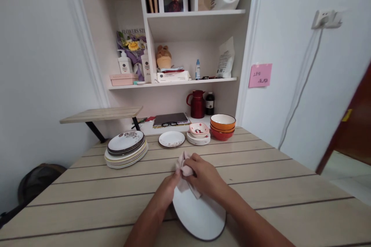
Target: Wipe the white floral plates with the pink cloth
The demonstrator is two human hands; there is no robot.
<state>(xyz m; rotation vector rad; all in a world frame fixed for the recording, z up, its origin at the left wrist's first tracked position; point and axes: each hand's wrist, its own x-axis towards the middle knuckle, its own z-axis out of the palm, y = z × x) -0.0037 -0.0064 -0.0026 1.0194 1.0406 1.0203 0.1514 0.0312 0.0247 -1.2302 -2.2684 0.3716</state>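
A pale pink cloth (183,159) is bunched over the far end of a white oval plate with a dark rim (199,218). My right hand (205,175) is closed on the cloth and presses it against the plate. At the plate's far left edge, my left hand (169,189) grips the rim, with its thumb up against the cloth; its other fingers are mostly hidden. The near end of the plate shows between my forearms, over the wooden slatted table (261,185).
Stacked plates (126,148) stand at the left. Farther back are a single flowered plate (171,139), small dishes (198,131) and orange and red bowls (222,126). Behind them sit a laptop (171,119), a red jug (197,104) and a dark bottle (210,103).
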